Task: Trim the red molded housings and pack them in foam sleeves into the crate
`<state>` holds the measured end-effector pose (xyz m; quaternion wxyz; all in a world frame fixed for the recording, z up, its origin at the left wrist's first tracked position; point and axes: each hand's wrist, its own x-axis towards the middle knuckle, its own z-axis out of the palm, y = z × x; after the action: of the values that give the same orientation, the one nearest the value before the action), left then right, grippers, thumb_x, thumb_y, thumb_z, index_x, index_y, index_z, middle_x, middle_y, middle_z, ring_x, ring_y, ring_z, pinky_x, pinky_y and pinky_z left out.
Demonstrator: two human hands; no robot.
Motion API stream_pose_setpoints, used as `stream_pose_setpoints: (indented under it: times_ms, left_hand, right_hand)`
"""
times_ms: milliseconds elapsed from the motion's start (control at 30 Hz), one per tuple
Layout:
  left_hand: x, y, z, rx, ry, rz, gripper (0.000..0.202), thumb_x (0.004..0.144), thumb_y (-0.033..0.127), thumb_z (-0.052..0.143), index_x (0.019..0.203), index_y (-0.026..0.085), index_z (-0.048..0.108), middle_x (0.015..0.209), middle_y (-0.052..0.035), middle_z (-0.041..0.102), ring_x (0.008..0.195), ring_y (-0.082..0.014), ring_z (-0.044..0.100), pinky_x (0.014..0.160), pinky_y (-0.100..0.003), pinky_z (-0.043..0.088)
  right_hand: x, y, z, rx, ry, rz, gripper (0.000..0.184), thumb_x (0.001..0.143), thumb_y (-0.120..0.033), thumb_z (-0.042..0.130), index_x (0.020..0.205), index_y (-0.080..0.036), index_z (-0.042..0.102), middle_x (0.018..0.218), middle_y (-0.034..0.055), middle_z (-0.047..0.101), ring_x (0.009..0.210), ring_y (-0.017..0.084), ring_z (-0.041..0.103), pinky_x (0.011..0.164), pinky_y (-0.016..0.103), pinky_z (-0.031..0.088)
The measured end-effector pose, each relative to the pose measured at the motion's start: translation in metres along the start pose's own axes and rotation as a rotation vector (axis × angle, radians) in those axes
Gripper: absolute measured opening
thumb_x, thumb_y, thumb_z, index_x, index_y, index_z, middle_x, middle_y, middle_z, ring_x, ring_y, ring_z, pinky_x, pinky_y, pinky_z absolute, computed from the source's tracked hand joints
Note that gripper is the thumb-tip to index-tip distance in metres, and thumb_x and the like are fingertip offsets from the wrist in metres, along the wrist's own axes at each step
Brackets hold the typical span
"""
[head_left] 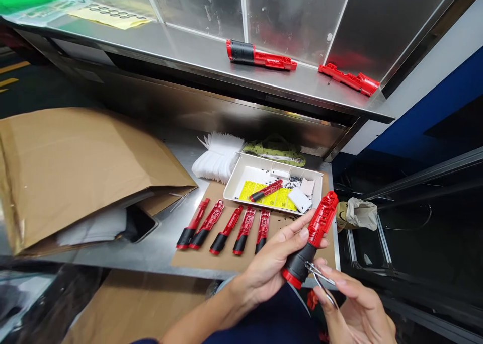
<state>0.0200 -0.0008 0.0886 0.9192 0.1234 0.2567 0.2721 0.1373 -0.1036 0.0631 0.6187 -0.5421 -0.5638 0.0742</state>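
Observation:
My left hand (269, 261) is closed around a red and black plastic housing (310, 241), its red open-framed end pointing up and away. In my right hand (358, 304) are metal tweezers (320, 278), pinched between thumb and fingers. Their tips meet the black sleeve near the housing's lower end; whether they grip anything there is too small to tell. Several similar red and black housings (225, 231) lie in a row on a brown cardboard sheet (211, 261) to the left. Behind them, a white tray (320, 180) holds another housing (266, 190), a white block (300, 199) and small black pieces.
A large cardboard box (86, 168) stands open on the left. White foam-like sheets (219, 158) and a green pouch (275, 153) sit behind the tray. On the metal shelf (181, 52) rest a red-black part (260, 56), a red part (349, 79) and yellow paper (109, 16).

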Motion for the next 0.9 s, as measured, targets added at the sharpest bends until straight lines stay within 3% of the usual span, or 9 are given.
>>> stream_pose_setpoints:
  times_ms: [100,233,333,433,500,600,667,767,900]
  left_hand:
    - [0.000,0.000,0.001,-0.005,0.002,0.010,0.057,0.090,0.019,0.065,0.145,0.016,0.049,0.110,-0.0145,0.072,0.082,-0.0155,0.068,0.072,-0.027,0.060]
    - [0.002,0.001,-0.001,-0.060,-0.038,0.001,0.042,0.094,0.016,0.059,0.136,0.017,0.059,0.106,-0.0134,0.073,0.090,-0.0177,0.070,0.074,-0.030,0.061]
    - [0.003,0.002,-0.002,-0.116,-0.089,-0.016,0.033,0.096,0.017,0.054,0.127,0.018,0.066,0.106,-0.0127,0.074,0.094,-0.0172,0.070,0.078,-0.033,0.062]
    - [0.002,0.003,-0.003,-0.139,-0.125,-0.015,0.030,0.098,0.019,0.051,0.122,0.017,0.069,0.111,-0.0139,0.073,0.098,-0.0174,0.070,0.081,-0.035,0.062]
    - [0.002,0.003,-0.004,-0.144,-0.136,-0.016,0.031,0.099,0.020,0.048,0.123,0.016,0.068,0.114,-0.0148,0.073,0.098,-0.0178,0.070,0.082,-0.035,0.062]
    - [0.002,0.003,-0.005,-0.162,-0.121,-0.037,0.034,0.100,0.020,0.046,0.128,0.013,0.064,0.113,-0.0158,0.073,0.099,-0.0193,0.070,0.084,-0.036,0.060]
    - [0.003,0.003,-0.007,-0.167,-0.099,-0.058,0.037,0.100,0.024,0.046,0.132,0.011,0.060,0.110,-0.0163,0.073,0.094,-0.0195,0.071,0.080,-0.033,0.060]
    - [0.004,0.005,-0.013,-0.150,-0.050,-0.032,0.044,0.097,0.031,0.054,0.135,0.009,0.056,0.109,-0.0163,0.072,0.078,-0.0154,0.069,0.064,-0.023,0.057]
    - [0.002,0.009,-0.032,-0.118,0.054,0.061,0.045,0.085,0.011,0.066,0.130,0.010,0.059,0.109,-0.0137,0.072,0.070,-0.0105,0.067,0.059,-0.016,0.054]
  right_hand:
    - [-0.002,0.000,0.004,-0.021,0.040,0.009,0.028,0.074,-0.003,0.077,0.095,-0.017,0.067,0.088,0.0065,0.079,0.073,0.025,0.078,0.065,0.032,0.067]
    - [-0.007,-0.011,0.006,0.036,0.284,0.123,0.015,0.081,-0.020,0.079,0.090,-0.019,0.066,0.083,0.0034,0.078,0.072,0.020,0.077,0.063,0.025,0.066]
    - [-0.005,-0.014,-0.002,0.024,0.422,0.308,0.022,0.081,-0.030,0.080,0.094,-0.020,0.065,0.086,0.0037,0.077,0.077,0.018,0.076,0.063,0.022,0.063]
    - [0.000,0.010,-0.019,-0.145,0.468,0.334,0.035,0.076,-0.029,0.083,0.103,-0.015,0.066,0.088,0.0074,0.077,0.076,0.020,0.075,0.070,0.027,0.063]
    - [0.000,0.044,-0.031,-0.254,0.328,0.375,0.038,0.077,-0.034,0.081,0.105,-0.013,0.067,0.088,0.0095,0.077,0.075,0.021,0.075,0.071,0.029,0.062]
    - [-0.013,0.107,-0.038,-0.506,-0.126,0.513,0.036,0.086,-0.043,0.068,0.108,-0.014,0.066,0.084,0.0095,0.077,0.072,0.022,0.075,0.062,0.027,0.059]
    - [-0.030,0.142,-0.030,-0.688,-0.397,0.572,0.025,0.088,-0.035,0.063,0.106,-0.017,0.068,0.077,0.0064,0.077,0.067,0.021,0.074,0.054,0.025,0.052]
    - [-0.057,0.174,-0.003,-0.779,-0.587,0.630,0.013,0.081,-0.018,0.066,0.093,-0.019,0.071,0.071,0.0054,0.075,0.064,0.022,0.073,0.052,0.024,0.045]
    - [-0.074,0.189,0.025,-0.842,-0.715,0.692,0.022,0.077,-0.012,0.067,0.098,-0.016,0.070,0.088,0.0108,0.077,0.081,0.025,0.074,0.065,0.028,0.050]
